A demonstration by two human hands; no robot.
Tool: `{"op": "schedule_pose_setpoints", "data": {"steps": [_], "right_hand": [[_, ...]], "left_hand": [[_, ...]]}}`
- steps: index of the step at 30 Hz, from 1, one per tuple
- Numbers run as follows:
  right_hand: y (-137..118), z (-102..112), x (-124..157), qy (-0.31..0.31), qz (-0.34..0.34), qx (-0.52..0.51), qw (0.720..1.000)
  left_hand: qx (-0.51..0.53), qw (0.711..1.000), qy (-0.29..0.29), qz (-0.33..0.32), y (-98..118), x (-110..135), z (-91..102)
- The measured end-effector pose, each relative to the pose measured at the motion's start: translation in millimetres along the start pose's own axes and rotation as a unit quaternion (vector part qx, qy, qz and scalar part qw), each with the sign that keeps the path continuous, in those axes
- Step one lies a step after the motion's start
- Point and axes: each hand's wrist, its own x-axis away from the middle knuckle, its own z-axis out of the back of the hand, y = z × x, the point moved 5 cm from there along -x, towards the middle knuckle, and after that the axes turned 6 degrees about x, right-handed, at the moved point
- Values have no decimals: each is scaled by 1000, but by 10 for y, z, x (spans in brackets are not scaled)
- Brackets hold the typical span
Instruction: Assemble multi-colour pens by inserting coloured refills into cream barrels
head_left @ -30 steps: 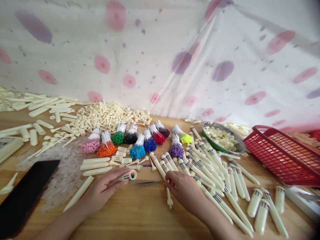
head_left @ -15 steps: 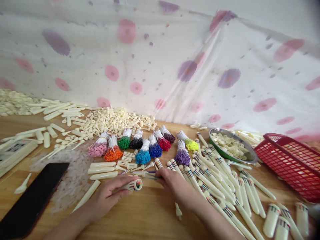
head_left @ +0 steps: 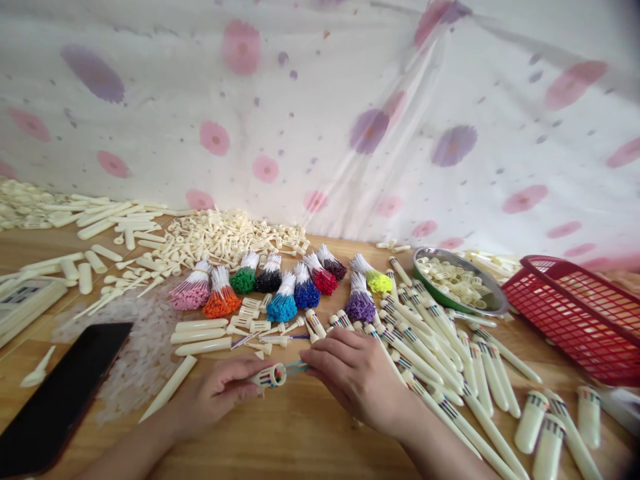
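Head view, pen barrel (head_left: 266, 377) in left hand (head_left: 216, 393)

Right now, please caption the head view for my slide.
Left hand holds a cream pen barrel; right hand holds tweezers at its open end.

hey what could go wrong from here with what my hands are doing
The tweezers in your right hand might slip at the tube's open end and disturb the coloured parts inside.

The cream tube could twist, since your left hand grips it near that end.

Your right forearm might nudge the pens beside it.
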Motion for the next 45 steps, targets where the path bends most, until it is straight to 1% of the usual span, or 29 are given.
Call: {"op": "schedule_pose_setpoints", "data": {"steps": [9, 13, 16, 27, 29, 34, 36, 41, 45], "right_hand": [[-31, 18, -2, -17, 23, 33, 999], [-45, 16, -9, -20, 27, 30, 999], [-44, 9, -9, -31, 28, 27, 999], [-37, -5, 5, -36, 25, 15, 999], [-35, -4, 3, -34, 17, 4, 999], [-17, -40, -5, -41, -17, -30, 999], [-11, -62, -4, -38, -27, -39, 998], [-12, -96, -8, -26, -36, -48, 998], [-19, -69, -18, -15, -22, -55, 998]], "left_hand": [[-9, 999, -27, -17, 48, 7, -41], [3, 999, -38, -25, 53, 8, -55], [-8, 998, -45, -34, 78, 8, -52], [-37, 998, -49, -34, 96, 5, -45], [-46, 998, -37, -38, 89, 4, -35], [-72, 996, 31, -37, 33, 2, 4], [-80, 995, 48, -44, 28, 7, 3], [-123, 983, 76, -114, 124, 35, -8], [-149, 968, 104, -172, 215, 62, -9]]}}
